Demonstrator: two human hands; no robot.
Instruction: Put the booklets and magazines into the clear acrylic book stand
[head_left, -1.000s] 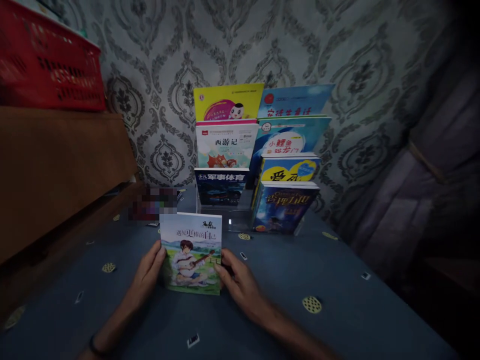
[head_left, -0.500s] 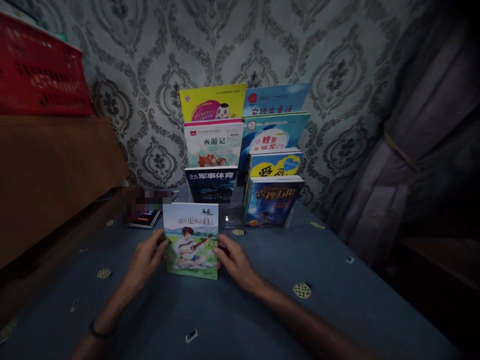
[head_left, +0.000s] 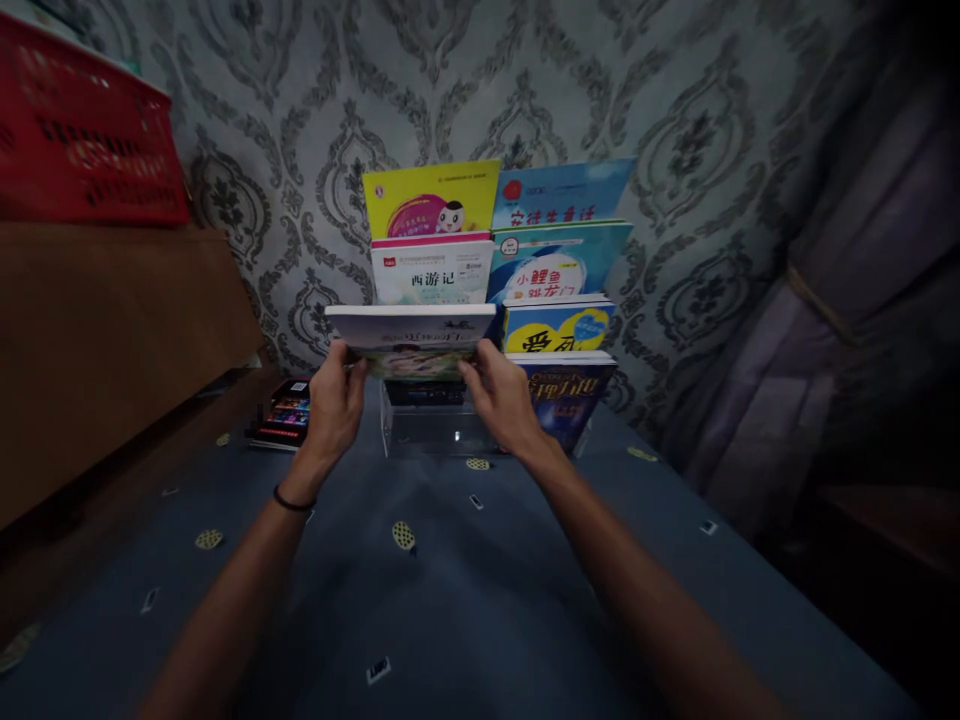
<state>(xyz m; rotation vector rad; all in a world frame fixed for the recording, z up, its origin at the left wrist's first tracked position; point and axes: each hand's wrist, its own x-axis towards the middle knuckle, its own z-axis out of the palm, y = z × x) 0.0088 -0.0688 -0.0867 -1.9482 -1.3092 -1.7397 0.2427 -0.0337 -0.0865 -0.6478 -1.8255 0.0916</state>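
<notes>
Between my two hands is a paperback book (head_left: 416, 345), tilted so that its white top edge faces me and its cover looks foreshortened. My left hand (head_left: 334, 400) grips its left side, and my right hand (head_left: 506, 395) grips its right side. The book hangs above the front pocket of a clear acrylic book rack (head_left: 427, 430). It covers most of a dark book (head_left: 427, 392) standing behind it. Above are a white book (head_left: 435, 275) and a yellow book (head_left: 427, 195). A dark blue book (head_left: 574, 395) stands in the rack beside my right hand.
More books stand at the right of the rack, including a teal one (head_left: 559, 260). A dark book or booklet (head_left: 285, 415) lies on the blue tablecloth (head_left: 420, 620). At left, a red basket (head_left: 90, 140) sits on a brown box (head_left: 112, 350). A curtain (head_left: 810, 330) hangs at right.
Both hands have lifted the book up and forward from over the table to the rack's left column. Its upright cover has tilted toward flat.
</notes>
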